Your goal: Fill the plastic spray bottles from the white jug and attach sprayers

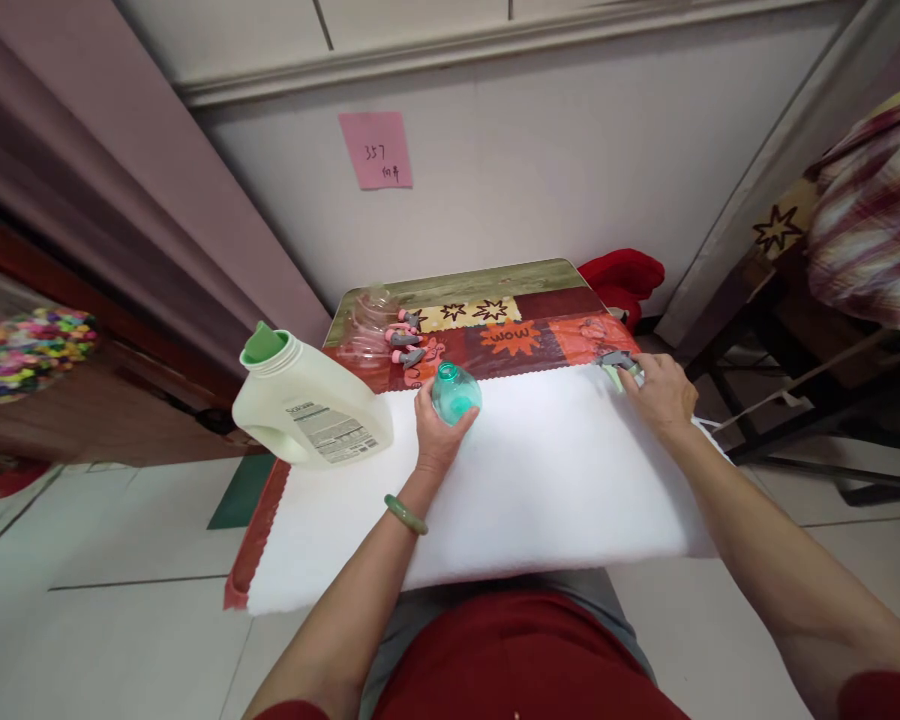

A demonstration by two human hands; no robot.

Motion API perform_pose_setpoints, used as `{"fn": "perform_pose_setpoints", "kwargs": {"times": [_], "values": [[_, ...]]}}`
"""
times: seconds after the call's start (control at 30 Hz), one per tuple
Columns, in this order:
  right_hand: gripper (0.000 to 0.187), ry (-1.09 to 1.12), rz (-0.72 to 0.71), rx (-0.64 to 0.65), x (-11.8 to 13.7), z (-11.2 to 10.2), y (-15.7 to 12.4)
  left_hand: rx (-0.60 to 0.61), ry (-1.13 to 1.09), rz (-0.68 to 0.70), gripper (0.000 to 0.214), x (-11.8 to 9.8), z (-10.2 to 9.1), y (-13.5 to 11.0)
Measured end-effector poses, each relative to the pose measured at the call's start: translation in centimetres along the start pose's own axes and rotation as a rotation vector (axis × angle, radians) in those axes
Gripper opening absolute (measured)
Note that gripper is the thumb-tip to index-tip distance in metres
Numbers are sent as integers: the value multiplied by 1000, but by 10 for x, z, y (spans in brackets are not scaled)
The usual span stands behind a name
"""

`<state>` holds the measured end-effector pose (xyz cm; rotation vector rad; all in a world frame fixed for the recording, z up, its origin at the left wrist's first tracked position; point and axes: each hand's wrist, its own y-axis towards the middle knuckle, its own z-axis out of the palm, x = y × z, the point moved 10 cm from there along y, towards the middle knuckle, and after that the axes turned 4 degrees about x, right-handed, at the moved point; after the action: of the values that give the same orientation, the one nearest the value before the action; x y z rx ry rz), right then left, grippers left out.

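Observation:
My left hand (441, 432) is wrapped round a small see-through green spray bottle (459, 398), which stands upright with its neck uncovered. Over at the right side of the table, my right hand (661, 393) has its fingers closed on a grey and pale green trigger spray head (615, 364). To the left of the bottle stands a large cream detergent jug (337, 405), uncapped, with a green spout at its mouth. Behind my left hand lie several clear pink spray bottles (367, 335) with pink and grey trigger heads (406, 338).
A white cloth (540, 480) covers the near part of the small table, over a patterned red cover (461, 355). A wall with a pink note (377, 150) rises behind. Dark stools (787, 400) stand right; a bag of colourful pieces (34, 355) is at left.

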<state>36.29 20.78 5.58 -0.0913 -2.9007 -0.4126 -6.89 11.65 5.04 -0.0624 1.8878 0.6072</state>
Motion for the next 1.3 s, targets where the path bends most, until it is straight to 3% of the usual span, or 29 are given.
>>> {"fn": "perform_pose_setpoints", "kwargs": {"times": [0.17,0.23,0.3,0.4,0.5,0.7,0.8,0.93,1.03,1.1,1.2,1.3], "values": [[49,-39,11,161,2,16,-21,43,11,44,82,1,9,4],[59,-34,15,202,-2,16,-24,66,4,46,81,3,17,2],[69,-26,30,167,-4,4,-26,84,-6,52,81,2,26,1],[66,49,50,12,4,-26,-36,114,-21,64,84,-4,43,3],[60,230,-24,-69,34,-38,-60,128,-12,47,83,-5,57,6],[56,487,-71,47,83,-10,-111,145,17,-10,84,7,63,5],[60,617,-91,90,103,1,-116,152,10,-28,90,9,63,5],[83,788,-199,160,150,15,-108,170,-5,-67,107,8,63,5],[98,855,-191,265,182,35,-102,166,-4,-85,120,1,51,-5],[105,854,-173,295,197,45,-99,138,0,-74,115,-7,34,-19],[112,765,-161,243,208,49,-94,65,15,-36,86,-23,-8,-48],[118,674,-166,180,215,49,-90,-51,53,-8,67,-35,-67,-75]]}}
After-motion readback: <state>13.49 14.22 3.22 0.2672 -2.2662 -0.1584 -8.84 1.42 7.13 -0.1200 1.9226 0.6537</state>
